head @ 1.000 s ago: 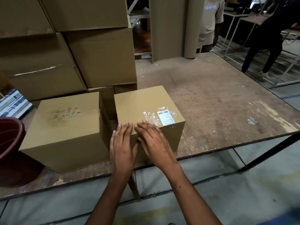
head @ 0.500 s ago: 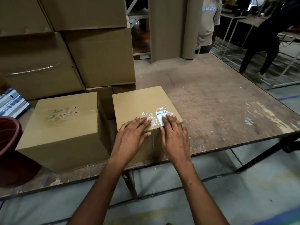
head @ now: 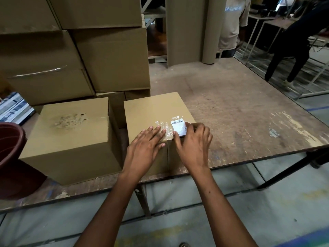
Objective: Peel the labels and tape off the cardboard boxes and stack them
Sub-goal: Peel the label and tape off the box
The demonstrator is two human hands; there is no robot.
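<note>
Box: small cardboard box (head: 156, 111) sits at the near edge of the worn table (head: 240, 104), just right of a second box (head: 71, 132) with a torn patch on top.
Label: white barcode label (head: 179, 127) under crinkled clear tape (head: 162, 126), at the box's near right corner.
Left hand: left hand (head: 145, 148) lies flat, fingers straight, pressing the box top; half a second ago it lay in much the same place.
Right hand: right hand (head: 194, 141) has curled since then, thumb and fingers now pinching the label's edges, where before its fingers lay straight over it.
Behind: stacked boxes (head: 110, 57).
</note>
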